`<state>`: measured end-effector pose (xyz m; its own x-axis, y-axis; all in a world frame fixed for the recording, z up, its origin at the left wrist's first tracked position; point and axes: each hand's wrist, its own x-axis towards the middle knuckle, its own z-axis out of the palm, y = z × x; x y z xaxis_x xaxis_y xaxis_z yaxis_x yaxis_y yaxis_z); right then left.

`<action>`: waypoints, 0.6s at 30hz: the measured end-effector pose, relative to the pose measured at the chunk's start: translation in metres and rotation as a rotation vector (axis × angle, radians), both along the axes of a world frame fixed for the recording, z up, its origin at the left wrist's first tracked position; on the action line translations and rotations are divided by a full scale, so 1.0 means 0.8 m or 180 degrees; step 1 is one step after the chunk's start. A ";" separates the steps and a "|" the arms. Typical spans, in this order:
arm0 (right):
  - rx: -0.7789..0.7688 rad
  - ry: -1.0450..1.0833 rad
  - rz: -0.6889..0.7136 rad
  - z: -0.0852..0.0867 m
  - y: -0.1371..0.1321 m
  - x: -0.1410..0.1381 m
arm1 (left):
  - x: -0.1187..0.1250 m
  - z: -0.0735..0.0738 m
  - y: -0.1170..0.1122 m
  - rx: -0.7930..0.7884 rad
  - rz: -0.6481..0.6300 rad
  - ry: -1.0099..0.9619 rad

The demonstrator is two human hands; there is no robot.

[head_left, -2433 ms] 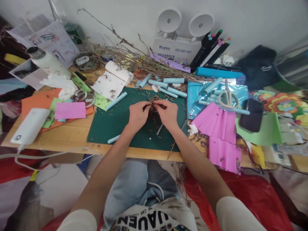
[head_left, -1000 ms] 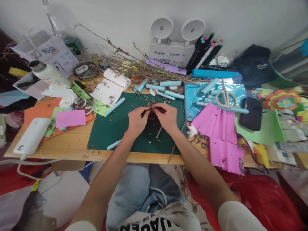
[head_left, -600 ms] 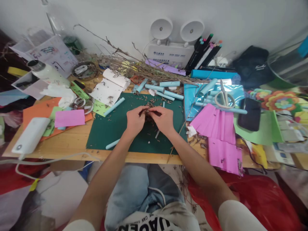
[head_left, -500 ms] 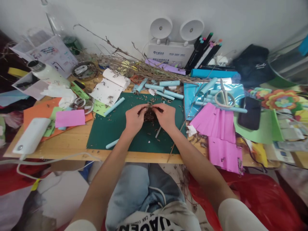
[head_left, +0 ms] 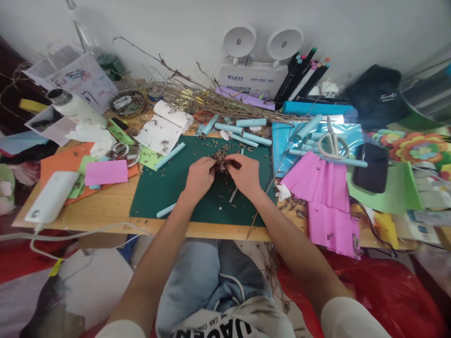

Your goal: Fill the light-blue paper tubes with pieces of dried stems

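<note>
Both my hands meet over the middle of a dark green cutting mat point(head_left: 158, 188). My left hand point(head_left: 199, 174) and my right hand point(head_left: 244, 174) are closed, pinching a small clump of dry brown twigs and leaves point(head_left: 221, 162) between their fingertips. Crumbs of dry leaf lie scattered on the mat around them. A thin bare stem point(head_left: 262, 206) runs from under my right wrist down past the table's front edge. Light blue paper rolls point(head_left: 243, 137) lie just beyond my hands, and one more light blue roll point(head_left: 165, 210) rests near the mat's front left.
Dry branches point(head_left: 197, 96) sprawl along the back of the table. Scissors point(head_left: 331, 143) lie on blue film at the right, beside pink paper point(head_left: 324, 188) and a black phone point(head_left: 375, 173). A white power bank point(head_left: 51, 197) sits at the left edge, with orange and pink sheets point(head_left: 105, 171) near it.
My hands have stayed together on the clump, their fingers shifting slightly as they work it. The view has drifted a little; nothing else on the table has moved.
</note>
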<state>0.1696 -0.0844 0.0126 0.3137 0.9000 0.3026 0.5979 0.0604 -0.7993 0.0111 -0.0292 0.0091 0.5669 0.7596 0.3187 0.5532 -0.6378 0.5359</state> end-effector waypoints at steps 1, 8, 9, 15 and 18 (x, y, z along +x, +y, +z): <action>0.0069 0.0067 0.0072 0.001 0.000 -0.002 | 0.001 -0.002 0.001 -0.0012 0.0034 -0.0070; 0.0335 0.0006 0.0112 0.004 0.002 -0.008 | 0.011 0.001 -0.002 -0.0349 0.0419 -0.0628; 0.0322 -0.0006 0.0120 0.005 0.002 -0.008 | 0.012 0.002 -0.003 -0.0419 0.0458 -0.0659; 0.0438 -0.0021 0.0047 0.006 0.002 -0.009 | 0.014 -0.001 -0.002 -0.0687 0.0545 -0.0900; 0.0352 -0.0001 0.0082 0.004 0.003 -0.006 | 0.013 0.001 -0.004 -0.0798 0.0492 -0.1075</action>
